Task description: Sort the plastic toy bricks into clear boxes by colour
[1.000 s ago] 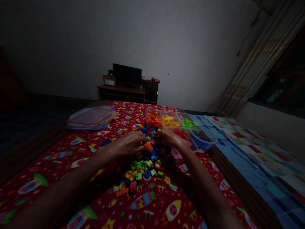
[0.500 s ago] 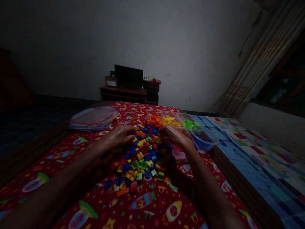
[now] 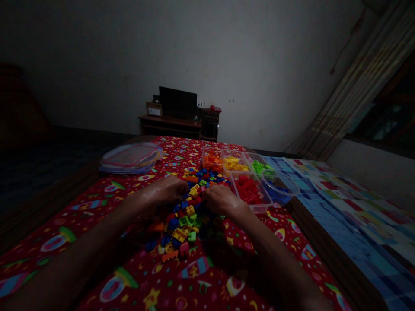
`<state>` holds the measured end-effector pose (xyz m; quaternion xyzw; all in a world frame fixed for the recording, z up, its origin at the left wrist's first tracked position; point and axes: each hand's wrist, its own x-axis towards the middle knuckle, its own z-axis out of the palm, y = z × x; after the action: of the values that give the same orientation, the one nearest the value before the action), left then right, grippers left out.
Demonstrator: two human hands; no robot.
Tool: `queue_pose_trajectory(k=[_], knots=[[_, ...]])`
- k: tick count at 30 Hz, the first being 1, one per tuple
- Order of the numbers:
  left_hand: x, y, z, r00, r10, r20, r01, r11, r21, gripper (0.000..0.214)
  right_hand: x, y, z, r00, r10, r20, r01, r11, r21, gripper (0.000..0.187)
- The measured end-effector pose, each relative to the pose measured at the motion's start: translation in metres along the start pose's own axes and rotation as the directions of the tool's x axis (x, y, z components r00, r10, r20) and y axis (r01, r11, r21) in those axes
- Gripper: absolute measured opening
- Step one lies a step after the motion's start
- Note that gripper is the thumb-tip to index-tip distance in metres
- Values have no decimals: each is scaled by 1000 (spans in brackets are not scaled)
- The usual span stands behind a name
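Observation:
A loose pile of mixed-colour toy building bricks (image 3: 191,211) lies on the red patterned cloth. Over its left side is my left hand (image 3: 169,190), fingers curled down and closed among the bricks. My right hand (image 3: 222,198) reaches in from the other side, its fingers bent together over the pile's middle. Whatever either hand pinches is hidden behind the fingers. Just beyond my right hand stands a clear box of red bricks (image 3: 249,190). Behind it are boxes of orange bricks (image 3: 212,162), yellow bricks (image 3: 235,165) and green bricks (image 3: 260,167).
A clear container with blue bricks (image 3: 280,194) stands at the right, with a round transparent rim over it. Stacked plastic lids (image 3: 131,159) lie at the left. A desk with a monitor (image 3: 178,103) stands by the far wall. Checked bedding (image 3: 340,216) spreads to the right.
My right hand has moved left and nearer me, uncovering the box of red bricks. My left hand has lowered slightly, staying at the pile's left. The view has shifted a little.

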<state>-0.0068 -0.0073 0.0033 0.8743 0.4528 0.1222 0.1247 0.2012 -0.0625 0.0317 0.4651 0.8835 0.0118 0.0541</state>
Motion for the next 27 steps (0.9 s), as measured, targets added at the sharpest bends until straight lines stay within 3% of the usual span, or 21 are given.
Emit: queue_pose_trajectory(k=[3,6,10,17,22,27], knots=[[4,-2,-6,995,57,87,-59,998,29,16,1,4,0,1000,-2,-1,2,1000,31,27],[1,0,-7,988,64,142,-74,995,69,12,3,16,1,994,46,-101,-38,997,73,25],[-3,2,-1,998,-21,55,16,996,87,9,4,28,0,976,64,-210,-29,985,167,21],[7,-4,-8,1000,-27,-10,27,1000,-12,28,13,27,1,928,89,-362,72,910,409,18],[15,-1,-1,993,-108,-37,92,949,-303,42,25,30,14,896,162,-413,88,848,523,22],[19,8,1,983,-163,-86,64,739,-671,66,33,29,23,900,126,-417,233,670,705,28]])
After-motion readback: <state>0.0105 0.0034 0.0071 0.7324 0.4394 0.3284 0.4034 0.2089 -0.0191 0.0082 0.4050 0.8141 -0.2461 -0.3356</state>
